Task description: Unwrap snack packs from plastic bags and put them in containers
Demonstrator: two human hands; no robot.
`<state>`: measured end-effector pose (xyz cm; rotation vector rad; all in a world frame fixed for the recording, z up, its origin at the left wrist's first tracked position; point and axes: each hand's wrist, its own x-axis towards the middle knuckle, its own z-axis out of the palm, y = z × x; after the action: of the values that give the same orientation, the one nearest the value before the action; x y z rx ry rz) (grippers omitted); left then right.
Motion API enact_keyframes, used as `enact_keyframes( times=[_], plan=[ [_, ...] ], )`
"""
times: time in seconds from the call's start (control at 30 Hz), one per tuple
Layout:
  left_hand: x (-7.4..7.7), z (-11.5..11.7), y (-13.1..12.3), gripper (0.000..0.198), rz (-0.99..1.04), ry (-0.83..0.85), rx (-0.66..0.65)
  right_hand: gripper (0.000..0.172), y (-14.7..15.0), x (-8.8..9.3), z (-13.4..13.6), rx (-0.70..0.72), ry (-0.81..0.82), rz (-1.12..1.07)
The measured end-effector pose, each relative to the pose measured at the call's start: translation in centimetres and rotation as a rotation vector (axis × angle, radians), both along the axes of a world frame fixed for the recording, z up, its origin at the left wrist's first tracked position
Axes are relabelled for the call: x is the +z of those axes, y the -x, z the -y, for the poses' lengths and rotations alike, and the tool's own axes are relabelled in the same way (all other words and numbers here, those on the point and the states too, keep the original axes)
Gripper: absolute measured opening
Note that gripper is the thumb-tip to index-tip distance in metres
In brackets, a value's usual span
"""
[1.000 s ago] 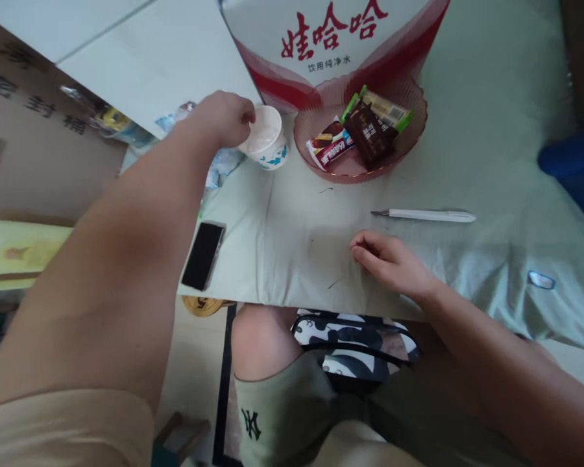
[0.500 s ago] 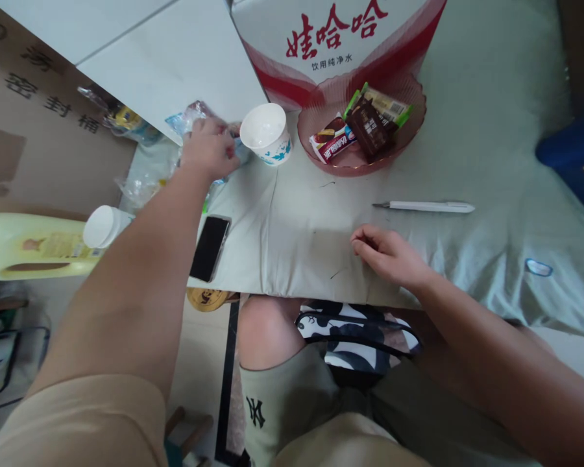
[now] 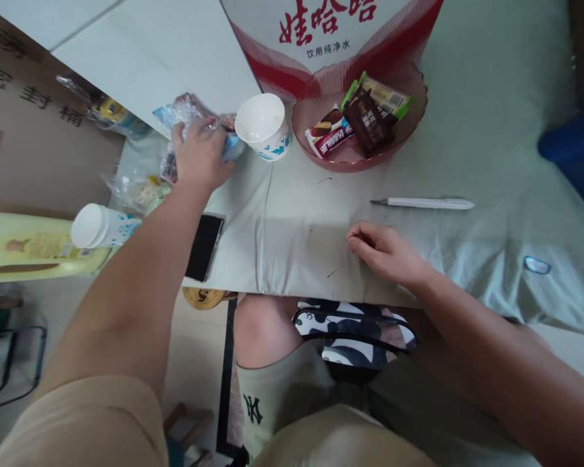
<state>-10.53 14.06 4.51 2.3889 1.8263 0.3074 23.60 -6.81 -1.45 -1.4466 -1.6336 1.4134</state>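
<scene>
My left hand point(image 3: 202, 152) reaches over clear and blue plastic packets point(image 3: 187, 110) at the table's back left, its fingers apart and touching them. The hand hides part of the packets. Just right of it stands a white paper cup point(image 3: 263, 126) with a blue print, its inside showing no contents. My right hand point(image 3: 387, 253) rests on the cloth near the front edge, fingers curled in with nothing seen in them. Beyond that hand lies a white pen-like craft knife point(image 3: 423, 203). A pink glass bowl point(image 3: 360, 162) holds several wrapped snacks point(image 3: 370, 120).
A red and white carton point(image 3: 316, 48) stands behind the bowl. A phone point(image 3: 204, 246) lies by my left forearm, with stacked paper cups point(image 3: 102, 226) and a yellow jug point(image 3: 39, 246) further left. A blue container point(image 3: 574, 159) is at the right.
My left hand has spread its fingers and shifted slightly over the plastic packets. The view has moved a little; my right hand stays curled on the cloth.
</scene>
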Motion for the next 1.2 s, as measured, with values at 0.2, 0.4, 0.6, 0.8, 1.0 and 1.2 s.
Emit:
enact_keyframes(
  times=[0.2, 0.4, 0.6, 0.8, 1.0, 1.2],
  plan=[
    [1.2, 7.8, 2.3, 0.049, 0.063, -0.215, -0.103, 0.02, -0.1, 0.1, 0.2, 0.012, -0.036, -0.011],
    [-0.2, 14.7, -4.9, 0.042, 0.444, -0.244, -0.124, 0.021, 0.1, -0.1, 0.2, -0.003, -0.053, 0.017],
    [-7.9, 15.4, -14.4, 0.067, 1.134, 0.167, -0.084, 0.02, 0.4, -0.2, 0.4, -0.187, -0.036, -0.088],
    [-9.9, 15.2, -14.1, 0.073, 1.252, 0.388, -0.053, 0.012, -2.6, 0.5, 0.2, -0.403, -0.262, 0.245],
    [-9.7, 13.3, -12.8, 0.065, 1.206, 0.342, -0.072, 0.036, -6.2, -0.4, -1.1, -0.434, -0.391, 0.757],
    [-9.2, 13.2, -13.0, 0.058, 1.254, 0.397, -0.069, 0.031, -6.2, -0.9, -1.3, -0.346, -0.346, 0.765]
  ],
)
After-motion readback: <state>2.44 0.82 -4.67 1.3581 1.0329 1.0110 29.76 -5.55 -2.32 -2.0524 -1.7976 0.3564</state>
